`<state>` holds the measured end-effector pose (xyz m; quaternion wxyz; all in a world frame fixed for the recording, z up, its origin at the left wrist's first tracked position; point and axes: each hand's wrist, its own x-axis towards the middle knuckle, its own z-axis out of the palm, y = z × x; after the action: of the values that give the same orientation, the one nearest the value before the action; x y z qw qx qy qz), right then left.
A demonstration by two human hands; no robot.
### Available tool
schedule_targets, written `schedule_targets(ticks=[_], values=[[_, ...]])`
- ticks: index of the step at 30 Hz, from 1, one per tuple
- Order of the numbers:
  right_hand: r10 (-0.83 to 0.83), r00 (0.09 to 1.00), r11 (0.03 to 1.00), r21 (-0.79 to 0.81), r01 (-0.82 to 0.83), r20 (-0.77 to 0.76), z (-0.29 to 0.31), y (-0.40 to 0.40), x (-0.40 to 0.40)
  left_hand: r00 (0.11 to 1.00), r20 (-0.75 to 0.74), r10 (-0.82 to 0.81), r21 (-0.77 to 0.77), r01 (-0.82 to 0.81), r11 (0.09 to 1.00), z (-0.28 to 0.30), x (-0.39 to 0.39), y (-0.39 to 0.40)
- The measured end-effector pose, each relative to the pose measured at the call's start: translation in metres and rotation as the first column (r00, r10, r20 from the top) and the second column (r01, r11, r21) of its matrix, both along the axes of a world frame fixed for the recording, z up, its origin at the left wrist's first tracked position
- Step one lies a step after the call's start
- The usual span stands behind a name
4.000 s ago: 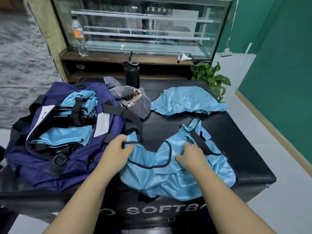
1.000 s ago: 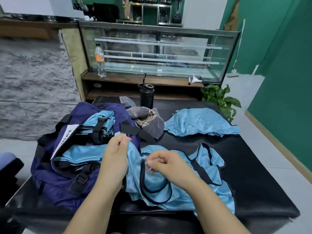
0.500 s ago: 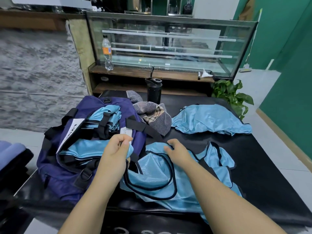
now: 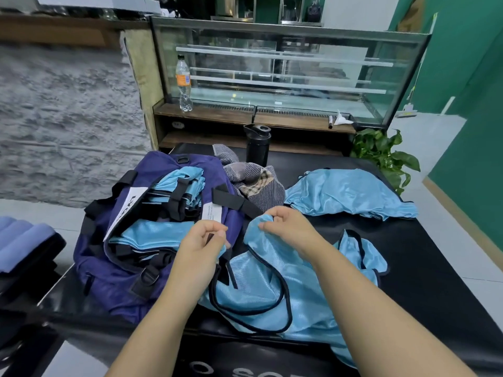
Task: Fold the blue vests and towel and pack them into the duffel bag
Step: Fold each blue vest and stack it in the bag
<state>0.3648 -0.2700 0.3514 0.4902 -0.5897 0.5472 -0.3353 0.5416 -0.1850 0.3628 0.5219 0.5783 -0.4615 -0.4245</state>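
Pinching separate top corners of the shiny light-blue mesh vest with black piping, the left hand and right hand hold them raised, evidently to bring the shoulders together for a fold; the vest's lower part lies on the black padded worktop just right of the open purple nylon duffel bag. Folded blue vests already sit inside the bag. Behind its right side lies the crumpled grey plaid towel; further right, a second unfolded blue vest.
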Motion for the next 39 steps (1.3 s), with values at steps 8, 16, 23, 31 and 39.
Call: schedule_targets(ticks=[8, 16, 23, 31, 39], values=[[0.056, 0.984, 0.989, -0.146, -0.032, 0.169, 0.064, 0.059, -0.021, 0.974, 0.076, -0.213, 0.057, 0.209, 0.976, 0.008, -0.031, 0.013], [0.03, 0.967, 0.972, -0.232, 0.03, 0.251, 0.108, 0.102, -0.044, 0.919, -0.18, -0.351, -0.127, 0.333, 0.934, 0.038, -0.046, 0.032], [-0.082, 0.963, 0.926, -0.377, -0.021, -0.256, 0.129, 0.122, -0.062, 0.901, 0.426, -0.083, -0.308, 0.23, 0.923, 0.074, -0.044, 0.041], [-0.241, 0.909, 0.827, -0.562, 0.01, -0.339, 0.15, 0.14, -0.078, 0.858, 0.512, -0.045, -0.38, 0.273, 0.884, 0.113, -0.046, 0.051], [-0.337, 0.904, 0.878, -0.258, 0.403, 0.265, 0.13, 0.145, -0.071, 0.935, 0.32, -0.154, -0.297, 0.253, 0.921, 0.101, -0.05, 0.056]])
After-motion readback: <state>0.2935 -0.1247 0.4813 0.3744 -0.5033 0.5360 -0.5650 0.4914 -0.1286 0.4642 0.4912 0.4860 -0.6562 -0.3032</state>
